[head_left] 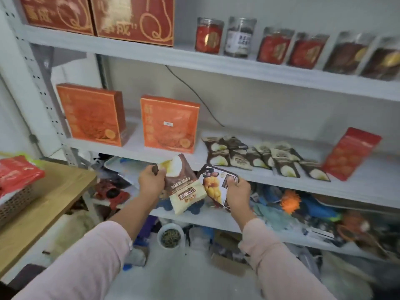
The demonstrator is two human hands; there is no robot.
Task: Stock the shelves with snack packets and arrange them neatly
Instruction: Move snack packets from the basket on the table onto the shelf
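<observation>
- The left hand (151, 179), at centre frame, has its grip closed on the top edge of a brown-and-cream packet (184, 187), which hangs long axis near vertical.
- The right hand (238, 194) pinches a yellow-printed packet (216, 184) just beside it, tilted.
- Both sit just below the middle shelf (357, 187); the row of brown packets (259, 156) lies up and right, nearer the right hand.
- A wicker basket (15, 202) on the counter (54, 191), left edge, holds red packets (19, 172).
</observation>
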